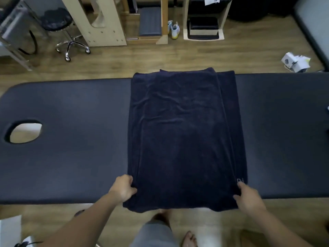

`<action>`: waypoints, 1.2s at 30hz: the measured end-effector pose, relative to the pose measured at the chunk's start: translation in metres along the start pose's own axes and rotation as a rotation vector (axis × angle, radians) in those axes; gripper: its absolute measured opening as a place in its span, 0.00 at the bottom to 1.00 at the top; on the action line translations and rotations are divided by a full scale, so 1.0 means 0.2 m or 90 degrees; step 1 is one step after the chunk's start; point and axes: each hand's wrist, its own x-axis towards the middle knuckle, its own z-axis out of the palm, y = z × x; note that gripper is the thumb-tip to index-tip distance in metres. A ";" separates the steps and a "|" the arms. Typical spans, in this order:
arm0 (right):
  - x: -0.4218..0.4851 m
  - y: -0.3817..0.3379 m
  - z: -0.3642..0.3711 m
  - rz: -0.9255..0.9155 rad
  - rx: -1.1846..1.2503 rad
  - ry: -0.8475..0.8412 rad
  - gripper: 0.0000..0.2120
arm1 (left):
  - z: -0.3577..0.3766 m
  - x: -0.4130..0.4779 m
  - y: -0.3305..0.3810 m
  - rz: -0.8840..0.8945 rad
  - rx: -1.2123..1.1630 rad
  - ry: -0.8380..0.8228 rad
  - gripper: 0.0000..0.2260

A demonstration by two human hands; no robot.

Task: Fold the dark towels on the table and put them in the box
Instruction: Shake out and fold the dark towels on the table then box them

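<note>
A dark navy towel (185,136) lies folded lengthwise, wrinkled, its near edge overhanging the table.

From my end, the left forearm (85,220) and right forearm (281,227) rise from the bottom of the head view, spread wide and angled inward; both are bare. The left hand (123,188) lies back-up, fingers curled under, pinching the near left edge of the dark towel (181,131); the right hand (249,197) grips the near right corner, thumb low, forefinger stretched forward along the cloth's edge, fabric caught between them; both wrists look straight and roughly level; between the arms I see a knee (153,234) in grey shorts and a bare foot (189,238).
</note>
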 end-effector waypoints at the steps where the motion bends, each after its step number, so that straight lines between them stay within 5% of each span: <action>1: -0.03 0.03 0.01 -0.006 -0.024 -0.037 0.27 | 0.00 -0.01 -0.01 -0.017 0.014 -0.036 0.13; 5: -0.07 0.11 0.06 0.010 0.015 -0.088 0.08 | 0.01 -0.04 -0.04 -0.054 0.042 -0.151 0.10; 12: 0.09 -0.15 -0.16 0.013 0.221 0.066 0.13 | -0.21 0.12 0.21 0.002 -0.136 0.098 0.13; 14: 0.15 -0.23 -0.22 0.008 0.304 0.083 0.17 | -0.24 0.19 0.26 0.005 -0.146 0.091 0.10; 19: 0.28 -0.20 -0.22 -0.027 0.064 -0.125 0.21 | -0.14 0.20 0.14 -0.044 -0.071 -0.040 0.08; 24: 0.38 -0.19 -0.40 0.079 0.086 -0.423 0.24 | -0.13 0.12 0.08 -0.136 -0.163 -0.098 0.06; 27: 0.49 -0.33 -0.57 0.043 0.228 -0.363 0.19 | -0.18 0.18 0.14 -0.219 -0.265 -0.009 0.12; 32: 0.76 -0.66 -0.77 -0.060 0.473 -0.176 0.08 | -0.33 0.38 0.35 -0.165 -0.188 0.276 0.10; 36: 0.94 -0.84 -0.87 -0.081 0.538 -0.150 0.07 | -0.45 0.59 0.42 -0.177 -0.253 0.303 0.18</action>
